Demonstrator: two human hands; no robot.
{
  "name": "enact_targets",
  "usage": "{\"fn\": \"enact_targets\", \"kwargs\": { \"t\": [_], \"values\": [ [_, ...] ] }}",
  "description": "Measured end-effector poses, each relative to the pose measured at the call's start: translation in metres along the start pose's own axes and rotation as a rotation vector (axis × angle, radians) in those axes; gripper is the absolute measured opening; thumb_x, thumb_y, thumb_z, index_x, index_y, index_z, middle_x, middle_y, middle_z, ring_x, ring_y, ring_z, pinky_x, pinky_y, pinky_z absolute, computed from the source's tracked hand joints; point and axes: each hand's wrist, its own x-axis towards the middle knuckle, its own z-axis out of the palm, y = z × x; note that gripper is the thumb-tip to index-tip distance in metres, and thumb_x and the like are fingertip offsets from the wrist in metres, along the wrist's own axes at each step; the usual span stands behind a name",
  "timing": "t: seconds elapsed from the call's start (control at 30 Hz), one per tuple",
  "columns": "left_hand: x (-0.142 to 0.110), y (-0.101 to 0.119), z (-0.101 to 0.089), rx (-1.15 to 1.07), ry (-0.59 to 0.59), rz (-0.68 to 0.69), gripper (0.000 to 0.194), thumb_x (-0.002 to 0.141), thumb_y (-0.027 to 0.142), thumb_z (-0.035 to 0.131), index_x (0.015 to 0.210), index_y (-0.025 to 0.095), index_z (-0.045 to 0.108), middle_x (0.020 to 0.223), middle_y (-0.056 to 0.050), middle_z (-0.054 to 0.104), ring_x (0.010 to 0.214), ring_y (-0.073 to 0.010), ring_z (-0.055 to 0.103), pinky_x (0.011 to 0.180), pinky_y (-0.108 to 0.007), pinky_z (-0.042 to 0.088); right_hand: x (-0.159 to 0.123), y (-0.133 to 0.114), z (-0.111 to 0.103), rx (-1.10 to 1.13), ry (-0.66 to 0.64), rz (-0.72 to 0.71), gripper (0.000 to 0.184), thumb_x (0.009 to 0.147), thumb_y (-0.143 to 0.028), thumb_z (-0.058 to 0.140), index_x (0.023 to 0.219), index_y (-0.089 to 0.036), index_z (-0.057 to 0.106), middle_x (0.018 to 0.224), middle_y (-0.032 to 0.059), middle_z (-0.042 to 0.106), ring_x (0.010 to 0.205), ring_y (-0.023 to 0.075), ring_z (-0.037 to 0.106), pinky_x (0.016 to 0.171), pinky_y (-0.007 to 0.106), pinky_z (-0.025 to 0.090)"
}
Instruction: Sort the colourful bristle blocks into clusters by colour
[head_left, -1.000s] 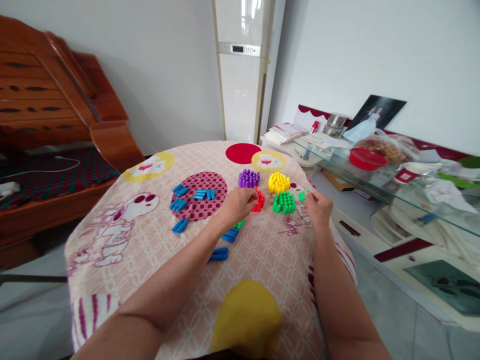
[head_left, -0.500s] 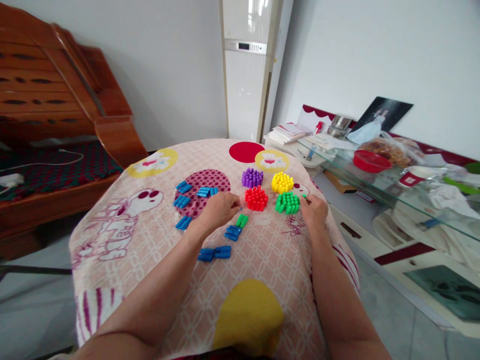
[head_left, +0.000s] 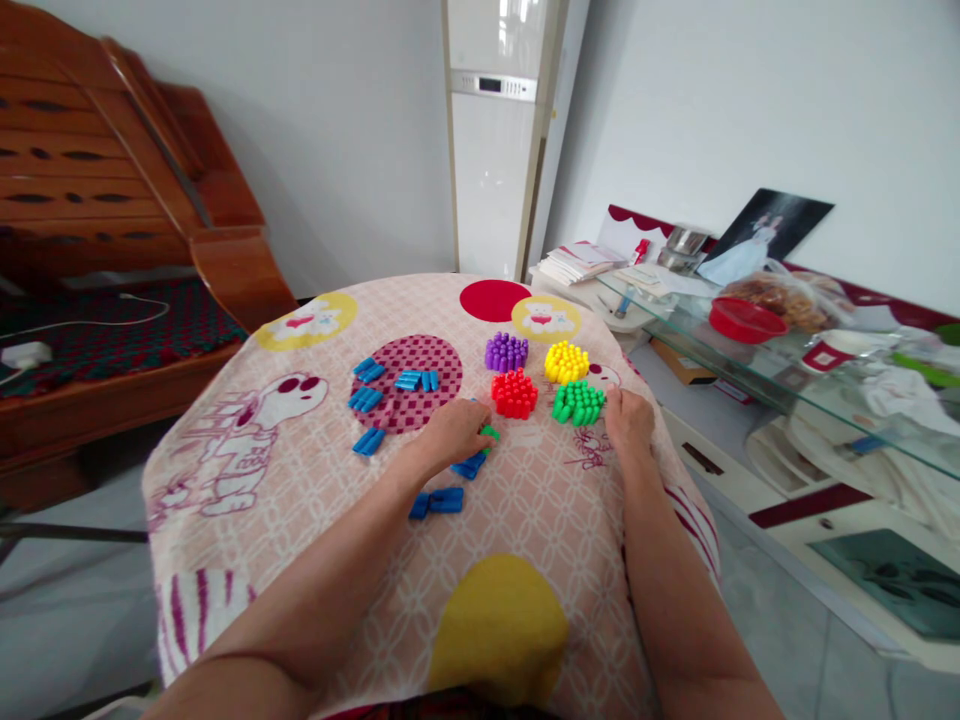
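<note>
My left hand (head_left: 456,430) has its fingers closed around green plastic pegs (head_left: 489,436) at the middle of the table, partly hiding them. Just below its fingers lie blue pegs (head_left: 469,465). My right hand (head_left: 630,420) rests at the right edge of a cluster of upright green pegs (head_left: 578,403), its fingers pinched together; whatever is between them is hidden. Beside that cluster stand groups of red pegs (head_left: 514,394), yellow pegs (head_left: 566,362) and purple pegs (head_left: 506,351).
Small bundles of blue pegs (head_left: 365,401) lie to the left and others (head_left: 436,502) nearer me. A patterned cloth (head_left: 322,580) covers the table. At the right, a glass shelf holds a red bowl (head_left: 748,319). A wooden bench (head_left: 232,265) stands at the left.
My left hand has moved from beside the red pegs down onto the green ones. My right hand has brought a green piece in to the green cluster's edge and stays there.
</note>
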Motion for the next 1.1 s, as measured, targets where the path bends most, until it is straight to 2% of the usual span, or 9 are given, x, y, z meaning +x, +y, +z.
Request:
{"fn": "enact_targets", "kwargs": {
  "t": [0.17,0.33,0.5,0.63,0.83,0.97,1.1],
  "values": [
    [0.002,0.005,0.001,-0.129,0.024,0.092,0.017,0.078,0.022,0.062,0.093,0.018,0.068,0.082,-0.003,0.07,0.075,-0.0167,0.062,0.065,-0.024,0.041,0.001,-0.001,-0.002,-0.035,0.04,0.064,0.056,0.097,-0.036,0.028,0.084,-0.008,0.075,0.078,0.0196,0.071,0.066,0.0218,0.057,0.061,0.032,0.031],
    [0.008,0.02,-0.003,-0.239,0.128,0.211,0.022,0.084,0.02,0.056,0.103,0.021,0.068,0.101,-0.004,0.071,0.088,-0.0165,0.064,0.08,-0.026,0.045,0.003,-0.001,-0.002,0.028,0.057,0.067,0.057,0.097,-0.036,0.027,0.086,-0.009,0.076,0.081,0.0197,0.072,0.07,0.0226,0.059,0.064,0.031,0.033],
    [0.023,0.054,-0.005,-0.251,0.133,0.24,0.024,0.079,0.014,0.058,0.102,0.018,0.066,0.095,-0.005,0.071,0.086,-0.0181,0.064,0.079,-0.029,0.048,0.003,0.0,-0.002,0.05,0.06,0.07,0.057,0.097,-0.037,0.028,0.084,-0.01,0.076,0.077,0.0181,0.072,0.069,0.0219,0.059,0.063,0.03,0.034],
    [0.04,0.088,-0.006,-0.158,0.132,0.284,0.023,0.08,0.01,0.054,0.097,0.017,0.068,0.094,-0.008,0.07,0.088,-0.021,0.065,0.079,-0.031,0.05,0.003,0.0,-0.002,0.06,0.059,0.073,0.057,0.098,-0.038,0.029,0.085,-0.009,0.076,0.075,0.0182,0.072,0.069,0.0221,0.06,0.063,0.03,0.034],
    [0.067,0.121,0.014,-0.041,0.139,0.339,0.023,0.086,0.014,0.049,0.1,0.016,0.068,0.099,-0.012,0.068,0.093,-0.0258,0.066,0.078,-0.036,0.052,0.003,0.0,0.0,0.029,0.079,0.075,0.063,0.099,-0.04,0.025,0.081,-0.009,0.076,0.077,0.0192,0.072,0.066,0.0214,0.059,0.06,0.03,0.033],
    [0.078,0.128,0.029,-0.02,0.146,0.297,0.023,0.088,0.014,0.048,0.105,0.014,0.064,0.104,-0.014,0.065,0.094,-0.0255,0.066,0.075,-0.035,0.053,0.002,0.001,0.0,0.031,0.061,0.062,0.063,0.099,-0.04,0.025,0.082,-0.008,0.076,0.078,0.0191,0.073,0.064,0.0208,0.059,0.059,0.03,0.031],
    [0.072,0.128,0.028,-0.046,0.176,0.272,0.024,0.087,0.016,0.052,0.11,0.016,0.06,0.11,-0.012,0.062,0.093,-0.0221,0.065,0.075,-0.031,0.053,0.002,0.001,-0.001,0.038,0.047,0.063,0.062,0.099,-0.04,0.026,0.083,-0.008,0.076,0.079,0.0205,0.073,0.065,0.0213,0.059,0.061,0.031,0.033]
  ]
}}
